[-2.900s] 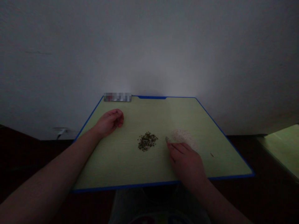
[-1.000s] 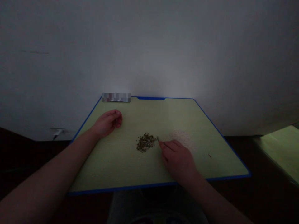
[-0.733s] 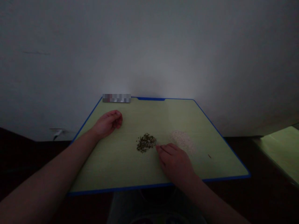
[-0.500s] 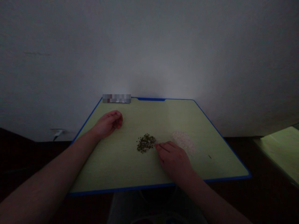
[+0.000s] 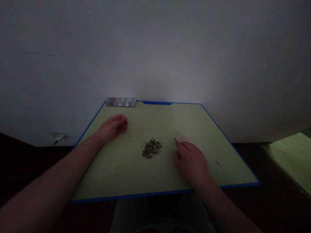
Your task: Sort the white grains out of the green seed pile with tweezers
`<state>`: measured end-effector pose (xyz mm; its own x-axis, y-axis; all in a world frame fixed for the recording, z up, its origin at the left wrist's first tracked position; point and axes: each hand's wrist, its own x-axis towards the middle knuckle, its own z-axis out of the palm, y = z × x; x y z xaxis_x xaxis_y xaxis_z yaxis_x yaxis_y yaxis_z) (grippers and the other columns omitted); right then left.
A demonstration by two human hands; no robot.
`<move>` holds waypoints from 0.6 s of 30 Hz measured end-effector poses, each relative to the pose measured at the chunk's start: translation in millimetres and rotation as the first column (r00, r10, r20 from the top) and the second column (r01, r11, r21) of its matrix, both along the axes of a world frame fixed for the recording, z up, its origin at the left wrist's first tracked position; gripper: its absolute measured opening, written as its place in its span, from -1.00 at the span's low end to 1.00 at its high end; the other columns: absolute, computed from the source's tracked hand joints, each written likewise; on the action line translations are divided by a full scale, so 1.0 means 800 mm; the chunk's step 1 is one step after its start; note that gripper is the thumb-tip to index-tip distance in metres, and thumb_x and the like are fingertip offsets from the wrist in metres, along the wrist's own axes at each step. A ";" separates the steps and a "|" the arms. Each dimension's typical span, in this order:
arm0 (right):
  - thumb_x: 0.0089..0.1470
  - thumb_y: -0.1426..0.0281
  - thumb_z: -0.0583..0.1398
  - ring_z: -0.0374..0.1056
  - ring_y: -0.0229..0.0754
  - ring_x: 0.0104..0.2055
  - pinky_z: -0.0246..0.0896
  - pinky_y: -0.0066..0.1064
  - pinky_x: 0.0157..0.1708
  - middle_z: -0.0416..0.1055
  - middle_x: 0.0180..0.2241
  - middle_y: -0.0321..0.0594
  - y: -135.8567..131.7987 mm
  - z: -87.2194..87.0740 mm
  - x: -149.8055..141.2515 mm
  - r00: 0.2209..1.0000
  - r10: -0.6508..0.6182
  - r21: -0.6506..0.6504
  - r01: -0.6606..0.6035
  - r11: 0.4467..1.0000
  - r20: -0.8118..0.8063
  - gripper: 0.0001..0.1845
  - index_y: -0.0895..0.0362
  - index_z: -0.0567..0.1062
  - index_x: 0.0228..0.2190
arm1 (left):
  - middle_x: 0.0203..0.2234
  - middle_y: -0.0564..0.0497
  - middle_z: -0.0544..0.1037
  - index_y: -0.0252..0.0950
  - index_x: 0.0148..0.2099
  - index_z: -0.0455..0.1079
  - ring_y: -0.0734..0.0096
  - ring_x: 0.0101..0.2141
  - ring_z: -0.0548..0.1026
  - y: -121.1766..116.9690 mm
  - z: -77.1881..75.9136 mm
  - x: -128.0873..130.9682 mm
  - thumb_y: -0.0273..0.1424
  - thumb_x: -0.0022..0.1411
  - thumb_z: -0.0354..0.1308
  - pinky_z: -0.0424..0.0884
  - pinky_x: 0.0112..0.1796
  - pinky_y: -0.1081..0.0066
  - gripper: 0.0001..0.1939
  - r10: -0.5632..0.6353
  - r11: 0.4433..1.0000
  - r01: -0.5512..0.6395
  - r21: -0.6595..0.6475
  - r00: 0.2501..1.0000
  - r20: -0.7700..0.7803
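My left hand [image 5: 114,127] rests on the left side of the light yellow-green folding table [image 5: 114,174], fingers loosely curled, with nothing visible in them. My right hand [image 5: 193,161] pinches a thin tweezers-like tool [image 5: 175,139]; only its narrow tip shows past the fingertips, and the rest is hidden in the hand. A pile of small dark brown-green beans or seeds [image 5: 152,149] lies in the middle, left of my right hand and apart from it. A pile of pale grains, like rice [image 5: 190,139], lies just behind my right hand, which covers much of it.
A short dark sliver [image 5: 217,163] lies on the right of the table. At the back left corner sits a flat blurred-out object [image 5: 120,102]. A wall [image 5: 155,48] stands directly behind the table. A white plug [image 5: 59,138] is at the left, and another pale surface [image 5: 291,158] at the right.
My right hand went left to the edge of the dark pile, then moved back right to the pale grains, the tool's tip showing again. My left hand has stayed put.
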<state>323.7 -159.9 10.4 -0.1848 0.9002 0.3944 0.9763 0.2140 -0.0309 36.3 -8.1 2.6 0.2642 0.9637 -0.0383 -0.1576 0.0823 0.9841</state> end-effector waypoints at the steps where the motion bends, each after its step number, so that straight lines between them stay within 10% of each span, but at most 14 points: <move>1: 0.08 0.55 0.10 0.46 -0.04 -0.26 0.39 -0.24 -0.24 0.57 -0.25 -0.02 0.000 0.003 0.005 0.999 -0.011 0.034 0.013 0.999 -0.038 -0.66 0.24 0.57 -0.13 | -0.67 0.09 0.39 -0.29 -0.48 0.32 0.57 -0.67 0.31 0.000 0.000 0.000 -0.32 0.05 0.24 0.18 -0.66 0.53 -0.81 -0.004 1.000 0.004 -0.001 1.000 -0.001; 10: 0.02 0.43 0.16 0.45 -0.19 -0.48 0.41 -0.36 -0.38 0.56 -0.44 -0.22 -0.009 0.046 0.037 0.934 -0.010 0.196 0.085 0.977 -0.356 -0.76 0.15 0.60 -0.27 | -0.67 0.10 0.39 -0.28 -0.48 0.32 0.57 -0.68 0.31 0.000 -0.001 -0.001 -0.32 0.06 0.21 0.17 -0.67 0.54 -0.82 0.012 1.000 -0.012 0.003 1.000 -0.010; 18: 0.14 0.54 0.09 0.49 -0.16 -0.29 0.44 -0.34 -0.25 0.59 -0.30 -0.13 -0.028 0.009 0.006 0.912 0.300 0.072 -0.292 0.954 -0.278 -0.69 0.19 0.58 -0.16 | -0.67 0.08 0.39 -0.28 -0.47 0.32 0.56 -0.68 0.32 0.000 -0.002 0.000 -0.31 0.05 0.22 0.17 -0.67 0.54 -0.82 0.017 1.000 -0.016 0.005 1.000 -0.016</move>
<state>328.9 -182.0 17.8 -0.3183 0.8090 0.4941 0.8194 0.4969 -0.2858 35.9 -7.7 1.0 0.2477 0.9681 -0.0375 -0.1430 0.0748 0.9869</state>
